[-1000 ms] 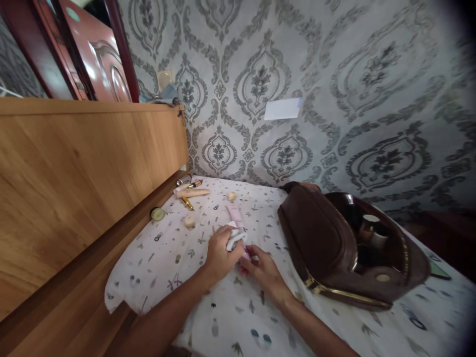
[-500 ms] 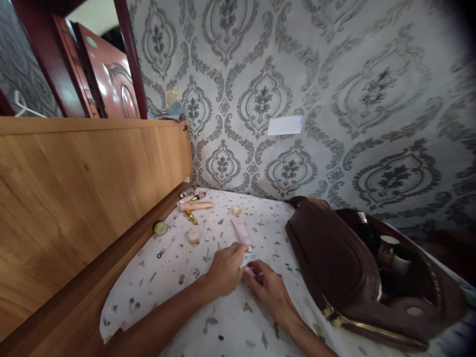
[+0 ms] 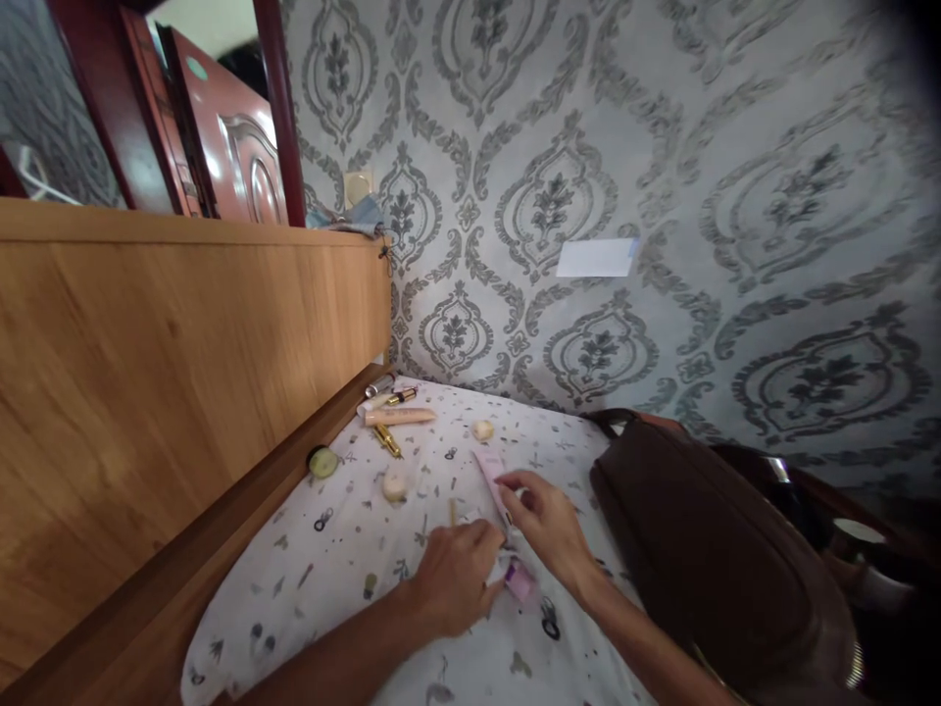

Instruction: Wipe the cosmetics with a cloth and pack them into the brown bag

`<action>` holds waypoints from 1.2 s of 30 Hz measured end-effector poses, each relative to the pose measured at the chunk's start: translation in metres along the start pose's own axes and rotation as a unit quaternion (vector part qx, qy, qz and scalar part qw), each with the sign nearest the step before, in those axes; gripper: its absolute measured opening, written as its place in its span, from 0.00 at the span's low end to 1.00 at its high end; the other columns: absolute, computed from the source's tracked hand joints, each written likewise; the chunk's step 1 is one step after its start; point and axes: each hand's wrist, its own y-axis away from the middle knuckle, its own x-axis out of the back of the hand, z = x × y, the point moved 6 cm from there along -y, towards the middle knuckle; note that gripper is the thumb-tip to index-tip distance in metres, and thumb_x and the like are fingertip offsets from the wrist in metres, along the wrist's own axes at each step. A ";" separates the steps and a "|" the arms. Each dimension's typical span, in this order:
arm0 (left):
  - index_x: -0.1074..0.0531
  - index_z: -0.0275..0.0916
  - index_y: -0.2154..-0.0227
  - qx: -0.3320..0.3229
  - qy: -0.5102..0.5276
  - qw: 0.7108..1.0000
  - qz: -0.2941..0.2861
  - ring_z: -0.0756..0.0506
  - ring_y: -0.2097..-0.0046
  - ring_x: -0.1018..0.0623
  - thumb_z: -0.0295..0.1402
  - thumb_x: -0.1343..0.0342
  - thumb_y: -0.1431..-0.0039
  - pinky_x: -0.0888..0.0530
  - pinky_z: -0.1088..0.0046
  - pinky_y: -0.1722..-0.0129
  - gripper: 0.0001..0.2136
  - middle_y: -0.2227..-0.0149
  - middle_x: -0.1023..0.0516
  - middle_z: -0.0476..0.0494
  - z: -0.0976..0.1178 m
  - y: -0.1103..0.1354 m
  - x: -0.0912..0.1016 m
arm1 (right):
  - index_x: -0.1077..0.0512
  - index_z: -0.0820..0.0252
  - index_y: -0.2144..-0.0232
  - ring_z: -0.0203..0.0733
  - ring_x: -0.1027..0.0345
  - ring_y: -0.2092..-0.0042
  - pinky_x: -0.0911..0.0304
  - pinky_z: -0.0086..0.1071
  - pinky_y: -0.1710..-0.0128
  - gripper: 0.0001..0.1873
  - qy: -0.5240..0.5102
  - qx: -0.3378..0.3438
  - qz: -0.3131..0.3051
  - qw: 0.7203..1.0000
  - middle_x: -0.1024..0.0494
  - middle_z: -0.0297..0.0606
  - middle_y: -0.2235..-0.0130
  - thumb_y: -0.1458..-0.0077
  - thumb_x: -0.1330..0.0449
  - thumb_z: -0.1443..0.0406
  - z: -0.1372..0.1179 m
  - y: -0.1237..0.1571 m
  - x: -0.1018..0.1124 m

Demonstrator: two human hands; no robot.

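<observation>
My left hand [image 3: 457, 577] is low over the patterned sheet, its fingers curled; whatever they may hold is hidden. Just right of its thumb is a small pink and purple item [image 3: 520, 580], blurred; I cannot tell whether the thumb touches it. My right hand [image 3: 548, 525] is closed, with thumb and fingertips at the right edge of a pale pink squeeze tube [image 3: 486, 465]. The tube's lower end is partly covered by the hand. Beyond it sits a small round cream-coloured item [image 3: 483, 430], and a similar one [image 3: 394, 484] is further left.
A brown zippered bag [image 3: 706, 549] stands at right, with bottles inside. At the far left corner lie a peach tube [image 3: 401, 417], a gold lipstick-like tube [image 3: 387, 440] and a green-faced round jar [image 3: 321, 462]. A wooden board [image 3: 191, 333] borders the left, a papered wall [image 3: 515, 324] the back.
My right hand has moved up from the small pink item to the tube. My left hand has come down off the tube's lower end. The view has shifted, pushing the bag rightward.
</observation>
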 end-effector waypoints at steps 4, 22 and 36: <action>0.35 0.39 0.54 -0.039 -0.020 0.999 -0.029 0.35 0.51 0.23 0.37 0.45 0.39 0.25 0.58 0.57 0.14 0.53 0.24 0.38 0.008 0.001 -0.003 | 0.26 0.62 0.58 0.41 0.26 0.63 0.33 0.32 0.60 0.14 0.148 0.072 -0.126 0.978 0.20 0.41 0.59 0.42 0.48 0.66 -0.029 -0.063 -0.054; 0.35 0.40 0.60 -0.130 -0.101 0.982 0.092 0.44 0.68 0.21 0.31 0.44 0.45 0.33 0.67 0.74 0.10 0.65 0.22 0.46 0.006 -0.006 -0.035 | 0.31 0.63 0.49 0.48 0.31 0.50 0.39 0.40 0.51 0.16 0.310 0.176 -0.241 0.903 0.25 0.46 0.50 0.38 0.45 0.67 -0.052 -0.180 -0.176; 0.33 0.41 0.62 -0.129 -0.123 0.970 0.162 0.46 0.72 0.24 0.33 0.42 0.44 0.37 0.67 0.78 0.08 0.71 0.24 0.49 0.007 -0.006 -0.044 | 0.25 0.60 0.59 0.43 0.27 0.58 0.34 0.33 0.59 0.16 0.253 0.172 -0.273 0.912 0.21 0.40 0.60 0.36 0.46 0.56 -0.020 -0.204 -0.167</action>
